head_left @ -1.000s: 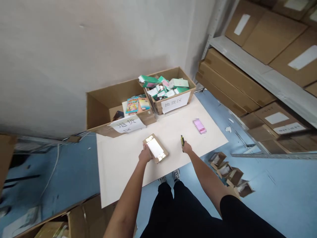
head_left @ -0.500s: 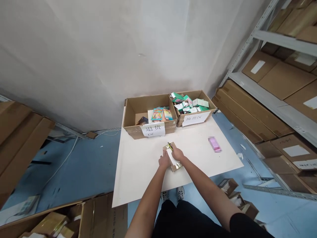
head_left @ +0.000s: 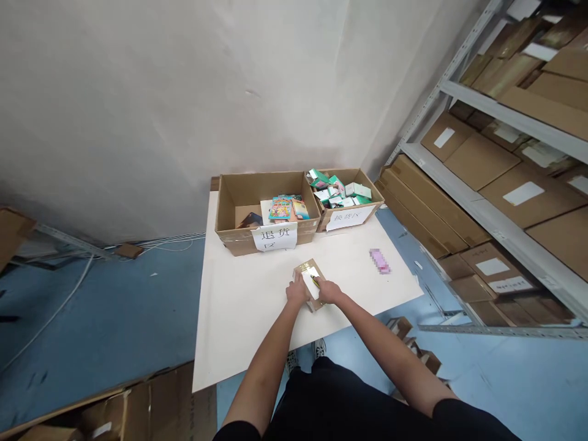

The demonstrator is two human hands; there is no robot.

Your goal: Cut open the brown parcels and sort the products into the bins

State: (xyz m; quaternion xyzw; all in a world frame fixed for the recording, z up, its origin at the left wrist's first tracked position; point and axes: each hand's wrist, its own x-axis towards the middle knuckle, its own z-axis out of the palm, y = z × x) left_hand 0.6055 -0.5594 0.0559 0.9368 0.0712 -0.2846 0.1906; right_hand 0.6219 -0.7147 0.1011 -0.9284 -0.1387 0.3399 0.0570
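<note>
A small taped cardboard box with a white label on top lies on the white table, near its front edge. My left hand is closed on the box's left side, holding it. In my right hand is a slim yellow and black utility knife, its tip over the label. The blade itself is too small to make out. My right fingers are wrapped round the knife, close to the box's right side.
At the table's back stand a cardboard bin with colourful booklets and another bin with green and white boxes. A blurred pink item lies on the right. Shelving with cartons stands at right; a large carton is at lower left.
The view has shifted, so the table appears further left. The knife was more upright near the box's far end; it now lies lower over the label. Both hands stay on the box and knife.
</note>
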